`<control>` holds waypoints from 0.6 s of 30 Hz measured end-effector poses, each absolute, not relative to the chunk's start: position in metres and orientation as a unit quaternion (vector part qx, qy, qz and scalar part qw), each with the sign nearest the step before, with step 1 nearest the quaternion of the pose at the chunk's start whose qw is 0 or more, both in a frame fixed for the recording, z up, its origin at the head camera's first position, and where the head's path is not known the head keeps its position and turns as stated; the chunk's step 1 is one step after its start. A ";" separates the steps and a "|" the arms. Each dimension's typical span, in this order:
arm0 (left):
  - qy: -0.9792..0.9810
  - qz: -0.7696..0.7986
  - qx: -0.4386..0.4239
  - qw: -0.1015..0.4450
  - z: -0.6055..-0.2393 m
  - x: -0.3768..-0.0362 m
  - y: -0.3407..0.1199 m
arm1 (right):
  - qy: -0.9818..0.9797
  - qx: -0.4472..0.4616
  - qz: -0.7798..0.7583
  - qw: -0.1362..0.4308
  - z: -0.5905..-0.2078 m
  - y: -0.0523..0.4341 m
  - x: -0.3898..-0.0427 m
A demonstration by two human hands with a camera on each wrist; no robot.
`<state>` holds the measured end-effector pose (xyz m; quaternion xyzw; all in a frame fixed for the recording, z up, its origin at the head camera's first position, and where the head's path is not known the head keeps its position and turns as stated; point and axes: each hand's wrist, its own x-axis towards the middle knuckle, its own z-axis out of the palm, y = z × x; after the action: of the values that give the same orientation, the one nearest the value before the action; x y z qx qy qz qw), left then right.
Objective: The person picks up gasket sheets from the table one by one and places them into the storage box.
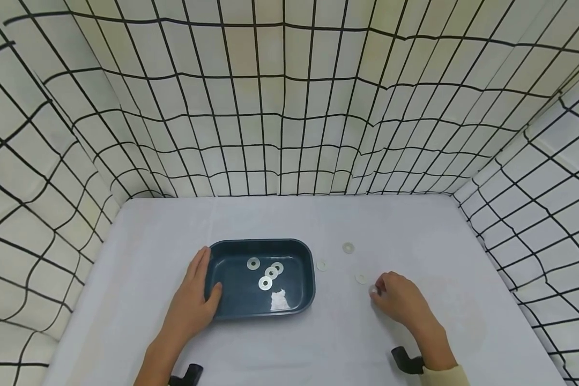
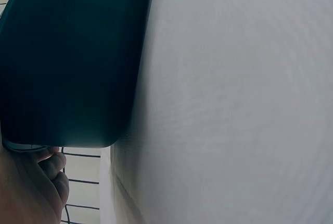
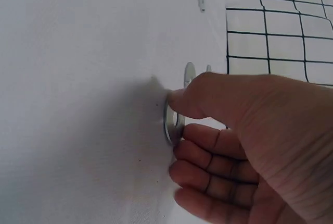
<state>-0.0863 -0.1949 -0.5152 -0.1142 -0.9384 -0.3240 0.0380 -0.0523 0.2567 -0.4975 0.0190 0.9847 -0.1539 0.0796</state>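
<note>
Washer pinched on edge by right hand, tipped up off the desk to right of tray, probably for a better grip. Left hand clasping tray's left rim, thumb inside, likely steadying it. Inside tray: four washers. Beyond right hand, right of tray: three loose washers.

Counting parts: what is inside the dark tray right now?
Four metal washers lie in the dark blue tray, two of them overlapping, plus a white glare patch. The left hand grips its left rim; nothing shows beneath the thumb.
</note>
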 end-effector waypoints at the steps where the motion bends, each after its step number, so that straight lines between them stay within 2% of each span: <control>1: -0.938 -0.324 -0.114 0.038 -0.515 -0.086 -0.195 | 0.986 0.019 -0.145 0.075 -0.498 0.256 -0.052; 15: -0.940 -0.321 -0.110 0.034 -0.513 -0.084 -0.195 | 0.998 -0.042 -0.051 -0.005 -0.496 0.239 -0.050; 18: -0.940 -0.322 -0.110 0.031 -0.512 -0.084 -0.194 | 0.998 -0.037 -0.051 -0.002 -0.497 0.238 -0.048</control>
<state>-0.0839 -0.1942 -0.5124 -0.1100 -0.9397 -0.3223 0.0311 -0.0480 0.2382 -0.4966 -0.0373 0.9980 -0.0515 -0.0025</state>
